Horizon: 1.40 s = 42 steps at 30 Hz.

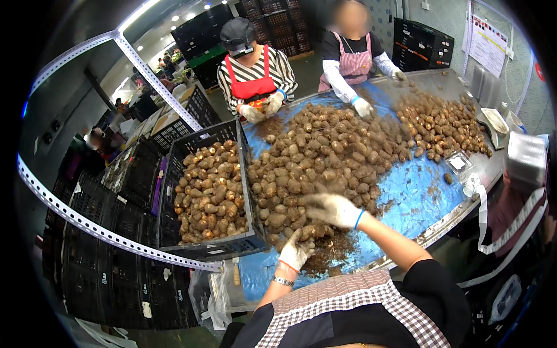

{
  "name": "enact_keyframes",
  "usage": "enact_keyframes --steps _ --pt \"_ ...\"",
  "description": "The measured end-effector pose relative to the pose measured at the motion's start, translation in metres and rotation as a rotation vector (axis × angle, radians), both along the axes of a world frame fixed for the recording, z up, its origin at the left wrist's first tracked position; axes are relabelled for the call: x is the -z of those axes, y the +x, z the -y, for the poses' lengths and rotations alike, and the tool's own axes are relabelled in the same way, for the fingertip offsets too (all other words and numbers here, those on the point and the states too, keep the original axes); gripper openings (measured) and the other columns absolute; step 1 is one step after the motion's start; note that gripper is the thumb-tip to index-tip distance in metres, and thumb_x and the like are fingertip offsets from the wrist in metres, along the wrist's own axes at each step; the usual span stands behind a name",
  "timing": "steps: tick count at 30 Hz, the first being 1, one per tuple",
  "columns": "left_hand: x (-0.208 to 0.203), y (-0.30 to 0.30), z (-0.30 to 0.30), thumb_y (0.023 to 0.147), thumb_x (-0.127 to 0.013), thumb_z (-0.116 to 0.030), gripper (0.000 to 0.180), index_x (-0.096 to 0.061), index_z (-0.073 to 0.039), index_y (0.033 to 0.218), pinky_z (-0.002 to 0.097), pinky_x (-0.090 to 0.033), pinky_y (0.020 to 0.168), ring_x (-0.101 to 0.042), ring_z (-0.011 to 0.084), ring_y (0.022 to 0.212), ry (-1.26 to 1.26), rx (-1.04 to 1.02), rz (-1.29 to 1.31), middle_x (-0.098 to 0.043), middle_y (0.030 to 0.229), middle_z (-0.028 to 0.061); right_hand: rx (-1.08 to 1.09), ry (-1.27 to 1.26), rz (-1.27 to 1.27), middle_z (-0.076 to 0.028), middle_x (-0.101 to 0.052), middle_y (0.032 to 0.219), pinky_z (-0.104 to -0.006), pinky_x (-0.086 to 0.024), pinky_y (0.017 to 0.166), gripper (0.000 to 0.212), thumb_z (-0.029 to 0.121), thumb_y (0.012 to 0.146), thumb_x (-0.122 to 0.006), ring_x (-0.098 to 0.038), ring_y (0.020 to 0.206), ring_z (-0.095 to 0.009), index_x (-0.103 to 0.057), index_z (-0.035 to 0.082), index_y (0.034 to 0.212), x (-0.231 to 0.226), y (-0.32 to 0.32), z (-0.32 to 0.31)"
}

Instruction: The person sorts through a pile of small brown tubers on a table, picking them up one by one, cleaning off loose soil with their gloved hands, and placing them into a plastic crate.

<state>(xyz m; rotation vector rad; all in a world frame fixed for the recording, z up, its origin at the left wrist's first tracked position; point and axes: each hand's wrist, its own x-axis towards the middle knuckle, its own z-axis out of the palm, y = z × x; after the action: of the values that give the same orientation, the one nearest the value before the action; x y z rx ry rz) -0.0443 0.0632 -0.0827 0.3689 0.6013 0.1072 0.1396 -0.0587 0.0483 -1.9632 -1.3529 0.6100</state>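
A big heap of brown, soil-covered taro (325, 151) spreads over the blue sheet in front of me. My left hand (295, 253), in a whitish glove, is at the heap's near edge. Its fingers curl against the taro there, and what they hold is hidden. Above and to the right of it, my right hand (333, 210) reaches over the heap. This gloved hand is a little smeared by motion, with its fingers stretched out and apart and nothing seen in them. Left of the heap, a black plastic crate (254, 223) holds cleaner-looking taro.
Across the table, one co-worker's gloved hands (264, 109) are at the heap's far edge; another's gloved hand (364, 107) rests near it. A second taro pile (444, 124) lies right, beside a scale (495, 124). A white perforated metal frame (116, 238) curves past the crate.
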Motion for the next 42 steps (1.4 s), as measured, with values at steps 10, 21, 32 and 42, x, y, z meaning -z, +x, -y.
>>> enact_keyframes --steps 10,21,32,42 --pt "-0.001 0.019 0.032 0.1 -0.05 -0.031 0.034 -0.06 -0.003 0.117 0.0323 -0.053 0.071 -0.067 0.0223 0.08 1.146 -0.115 -0.104 -0.068 0.099 0.0093 0.137 0.236 -0.82 -0.005 -0.066 0.093 -0.0278 -0.048 0.071 0.045 0.037 0.097 -0.058 -0.056 0.079 -0.01 -0.06 0.001 0.123 0.128 -0.037 0.02" --pt "0.01 0.036 0.048 0.095 -0.045 -0.06 0.054 -0.062 -0.01 0.087 0.0302 -0.039 0.043 -0.054 0.0201 0.048 0.816 0.051 -0.362 -0.059 0.063 0.0062 0.308 0.236 -0.119 -0.013 -0.07 0.104 -0.0319 -0.055 0.073 0.04 0.038 0.09 -0.065 -0.071 0.088 -0.026 -0.066 0.014 0.122 0.085 -0.042 0.035" --pt "0.022 0.03 0.05 0.09 -0.056 -0.049 0.039 -0.055 -0.01 0.085 0.0359 -0.043 0.051 -0.054 0.0267 0.061 0.999 0.31 -0.277 -0.056 0.072 0.0061 0.341 0.147 -1.019 -0.004 -0.065 0.075 -0.0269 -0.046 0.057 0.05 0.052 0.094 -0.057 -0.056 0.06 -0.013 -0.066 0.008 0.117 0.123 -0.027 0.04" --pt "0.039 0.034 0.038 0.099 -0.048 -0.045 0.048 -0.064 0.0 0.093 0.0325 -0.047 0.066 -0.064 0.0278 0.074 1.439 -0.079 -0.512 -0.069 0.083 0.0108 0.31 0.308 -0.053 -0.016 -0.068 0.081 -0.0349 -0.052 0.058 0.045 0.049 0.094 -0.054 -0.068 0.07 -0.027 -0.065 0.013 0.119 0.127 -0.026 0.009"
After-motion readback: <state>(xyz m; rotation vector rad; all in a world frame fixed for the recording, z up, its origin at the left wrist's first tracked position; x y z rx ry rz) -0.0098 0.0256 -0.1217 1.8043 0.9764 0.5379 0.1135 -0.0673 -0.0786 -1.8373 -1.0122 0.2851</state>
